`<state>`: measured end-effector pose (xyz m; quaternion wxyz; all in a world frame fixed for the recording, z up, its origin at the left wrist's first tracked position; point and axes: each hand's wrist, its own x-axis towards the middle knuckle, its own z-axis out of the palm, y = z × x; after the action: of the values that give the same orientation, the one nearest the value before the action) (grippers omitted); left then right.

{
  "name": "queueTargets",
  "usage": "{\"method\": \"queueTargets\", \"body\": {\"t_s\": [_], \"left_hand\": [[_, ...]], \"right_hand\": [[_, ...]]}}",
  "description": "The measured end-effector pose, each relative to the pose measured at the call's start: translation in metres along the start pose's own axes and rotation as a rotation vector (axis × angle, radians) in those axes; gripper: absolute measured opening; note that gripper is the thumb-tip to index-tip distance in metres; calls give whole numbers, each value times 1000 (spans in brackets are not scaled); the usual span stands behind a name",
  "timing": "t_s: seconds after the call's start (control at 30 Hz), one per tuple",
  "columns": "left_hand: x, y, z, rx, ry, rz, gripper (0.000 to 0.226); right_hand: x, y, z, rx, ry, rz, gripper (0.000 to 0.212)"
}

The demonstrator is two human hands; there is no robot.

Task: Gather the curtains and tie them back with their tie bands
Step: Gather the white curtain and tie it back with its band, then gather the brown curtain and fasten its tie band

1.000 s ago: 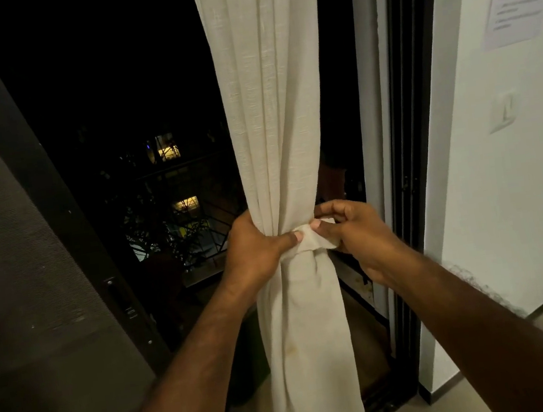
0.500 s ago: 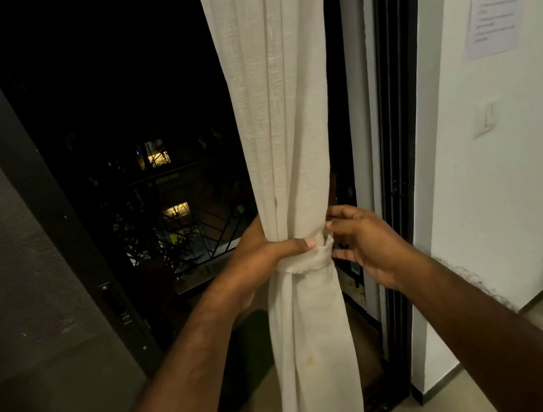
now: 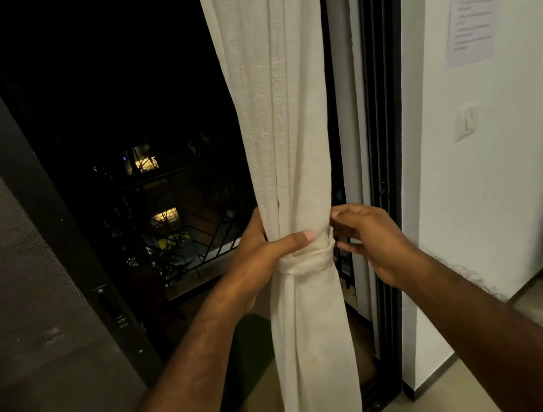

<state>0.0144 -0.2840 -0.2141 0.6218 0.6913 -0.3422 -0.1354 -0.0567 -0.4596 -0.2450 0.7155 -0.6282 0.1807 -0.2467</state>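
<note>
Cream curtain (image 3: 278, 101) gathered at frame centre, tie band (image 3: 305, 265) wrapped around it, left hand (image 3: 262, 255) gripping curtain above band, right hand (image 3: 371, 237) fingers relaxed, holding nothing.

Both bare forearms extend forward and upward, converging. The left hand (image 3: 266, 255) grips the gathered cream-white fabric curtain (image 3: 285, 135), with the thumb laid across its front and the fingers hidden behind it. The right hand (image 3: 374, 240) holds nothing. Its fingers (image 3: 343, 212) are loosely spread and point left, with the tips just beside the curtain's right edge.
</note>
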Motion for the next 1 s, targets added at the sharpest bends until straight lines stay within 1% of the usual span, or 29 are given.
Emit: {"method": "queueTargets", "body": {"t_s": [0.07, 0.13, 0.23, 0.33, 0.43, 0.53, 0.63, 0.7, 0.77, 0.87, 1.0], "left_hand": [[-2, 6, 5, -37, 23, 58, 74], [-2, 15, 10, -53, 89, 145, 70], [1, 33, 17, -51, 251, 275, 58], [7, 54, 24, 19, 413, 399, 46], [12, 71, 33, 141, 562, 517, 42], [11, 86, 39, 252, 717, 680, 43], [5, 108, 54, 362, 812, 854, 41], [2, 127, 72, 385, 784, 928, 35], [3, 145, 92, 377, 662, 955, 24], [19, 166, 137, 356, 483, 940, 11], [43, 179, 206, 350, 400, 898, 6]], "right_hand": [[-5, -5, 2, -59, 1, -47, 21], [-13, -13, 3, -152, 45, -135, 20], [-23, -29, 5, -361, 152, -327, 18], [-31, -51, 9, -516, 204, -453, 18], [-37, -75, 10, -657, 230, -502, 17], [-47, -96, 2, -753, 285, -512, 17], [-59, -122, -18, -833, 362, -529, 19], [-66, -143, -39, -877, 434, -535, 20], [-72, -164, -61, -923, 502, -526, 22], [-82, -194, -110, -962, 601, -533, 22], [-89, -216, -180, -978, 716, -562, 28]]}}
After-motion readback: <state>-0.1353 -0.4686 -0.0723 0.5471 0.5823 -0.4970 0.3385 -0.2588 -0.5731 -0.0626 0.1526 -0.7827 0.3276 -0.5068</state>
